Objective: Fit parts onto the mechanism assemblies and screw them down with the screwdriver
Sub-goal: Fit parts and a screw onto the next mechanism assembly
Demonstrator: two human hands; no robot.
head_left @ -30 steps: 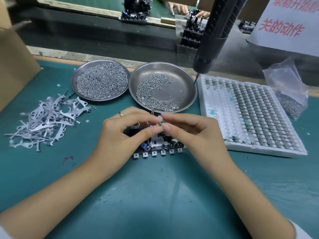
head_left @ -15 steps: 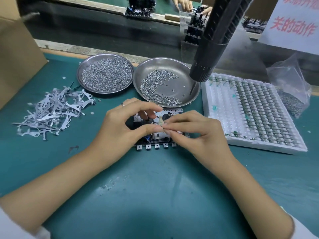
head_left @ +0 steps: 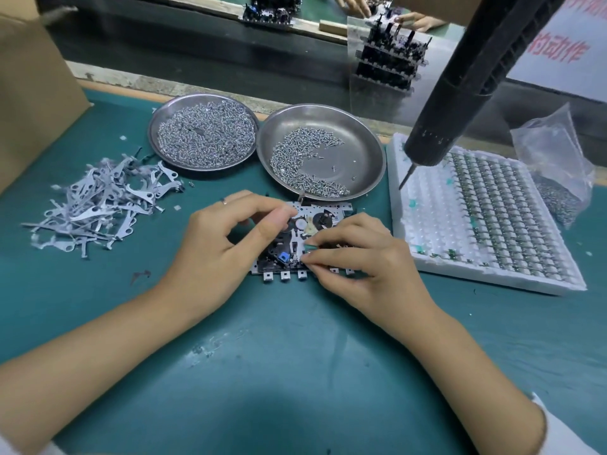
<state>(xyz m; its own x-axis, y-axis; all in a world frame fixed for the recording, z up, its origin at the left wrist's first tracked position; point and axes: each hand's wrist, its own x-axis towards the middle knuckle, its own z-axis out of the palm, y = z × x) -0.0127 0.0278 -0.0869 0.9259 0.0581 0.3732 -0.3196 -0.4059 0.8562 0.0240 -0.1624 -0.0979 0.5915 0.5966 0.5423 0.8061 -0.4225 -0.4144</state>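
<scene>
— Where is the mechanism assembly (head_left: 305, 238)?

— Flat on the green surface (head_left: 295, 372), near the middle, just this side of the right-hand metal dish (head_left: 364, 152), which holds a loose crescent of screws (head_left: 302, 169). Its row of metal tabs faces the near edge.

— And the hands?

— Both are on it. The left hand (head_left: 216, 251) has its fingers curled over the far left part of the assembly, thumb pressing down near the black section; a ring shows on one finger. The right hand (head_left: 364, 257) pinches a small green part (head_left: 310, 246) between thumb and forefinger, right at the assembly's middle. The two hands are close together, fingertips nearly meeting.

— The screwdriver?

— The screwdriver (head_left: 460, 90) hangs tilted at the far right, nobody holding it, its bit pointing down over the left edge of the white tray (head_left: 404, 224) of small parts.

— Anything else about?

— A second dish (head_left: 203, 134) at far left, heaped with screws, touches the first. A pile of grey metal levers (head_left: 101, 205) lies at the left, and a clear bag (head_left: 555, 165) sits beyond the tray's right side.
</scene>
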